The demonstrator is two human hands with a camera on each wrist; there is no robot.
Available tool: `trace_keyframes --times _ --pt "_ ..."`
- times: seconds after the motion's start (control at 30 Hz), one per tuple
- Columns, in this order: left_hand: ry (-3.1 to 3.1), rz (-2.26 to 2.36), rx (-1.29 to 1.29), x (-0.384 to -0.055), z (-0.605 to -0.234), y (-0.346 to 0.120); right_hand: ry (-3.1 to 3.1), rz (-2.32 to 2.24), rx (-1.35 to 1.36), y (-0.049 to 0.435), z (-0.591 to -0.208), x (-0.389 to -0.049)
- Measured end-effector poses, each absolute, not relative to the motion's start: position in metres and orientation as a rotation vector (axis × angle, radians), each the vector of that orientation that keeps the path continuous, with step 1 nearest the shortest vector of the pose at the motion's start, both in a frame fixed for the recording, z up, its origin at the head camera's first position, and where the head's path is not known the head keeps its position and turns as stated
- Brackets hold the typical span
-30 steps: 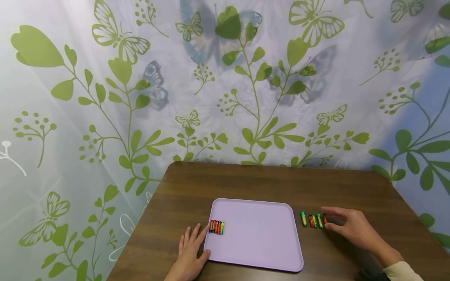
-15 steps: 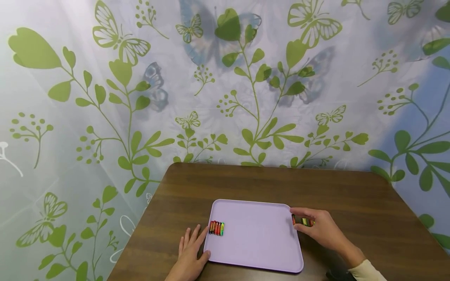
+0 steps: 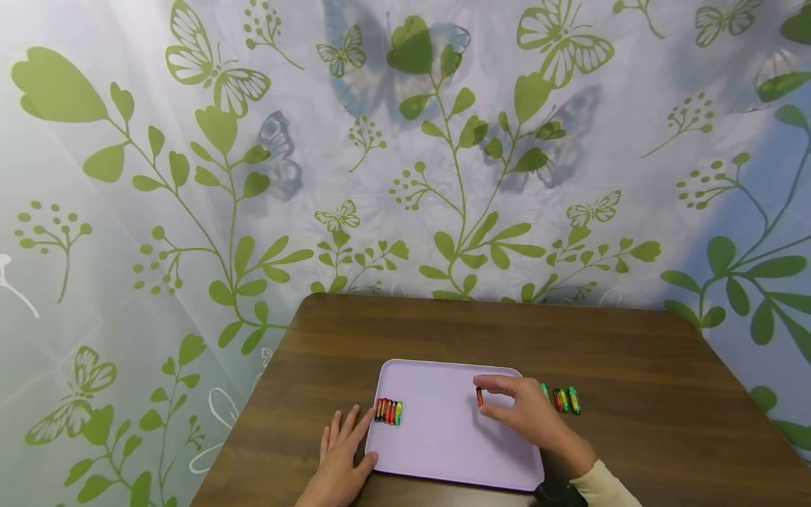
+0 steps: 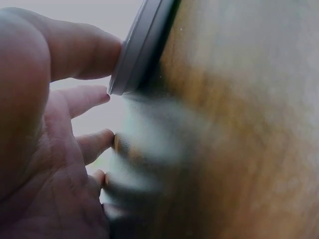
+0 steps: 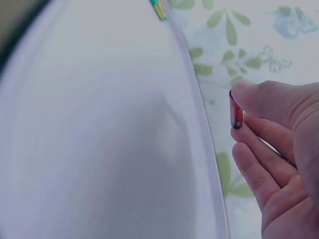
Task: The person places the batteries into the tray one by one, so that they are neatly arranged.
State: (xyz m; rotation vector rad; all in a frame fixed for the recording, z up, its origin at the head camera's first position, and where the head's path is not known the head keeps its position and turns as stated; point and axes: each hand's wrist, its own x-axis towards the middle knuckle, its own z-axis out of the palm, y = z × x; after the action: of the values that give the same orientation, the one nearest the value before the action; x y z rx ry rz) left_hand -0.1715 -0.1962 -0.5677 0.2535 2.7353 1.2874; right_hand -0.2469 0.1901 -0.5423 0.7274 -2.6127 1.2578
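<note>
Brown wood-grain tabletop, one careful pinch

Carrying probably called for a light, steady hold while your spread left hand touched the pale-purple rectangular tray. Your right hand pinched a small red-and-black cylindrical battery between thumb and fingertips, above the tray; a row of red and green batteries lay left of the grip.

A leaf-printed backdrop hangs behind the brown table.

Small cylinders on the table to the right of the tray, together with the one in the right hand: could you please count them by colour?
Green or yellow-green cylinders: 3
Dark-and-red cylinder, not held: 1
Orange-red and black cylinder, pinched in the right hand: 1
Total: 5
</note>
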Motion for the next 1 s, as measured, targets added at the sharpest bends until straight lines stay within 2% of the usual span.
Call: trace_keyframes --times 0.1,1.0 --pt "2.719 1.278 0.246 -0.168 -0.557 -0.193 -2.599 1.287 0.779 0.176 -0.544 -0.249" --pt "2.748 1.257 0.234 -0.157 -0.556 -0.185 -2.6 1.423 0.837 0.083 -0.553 -0.24"
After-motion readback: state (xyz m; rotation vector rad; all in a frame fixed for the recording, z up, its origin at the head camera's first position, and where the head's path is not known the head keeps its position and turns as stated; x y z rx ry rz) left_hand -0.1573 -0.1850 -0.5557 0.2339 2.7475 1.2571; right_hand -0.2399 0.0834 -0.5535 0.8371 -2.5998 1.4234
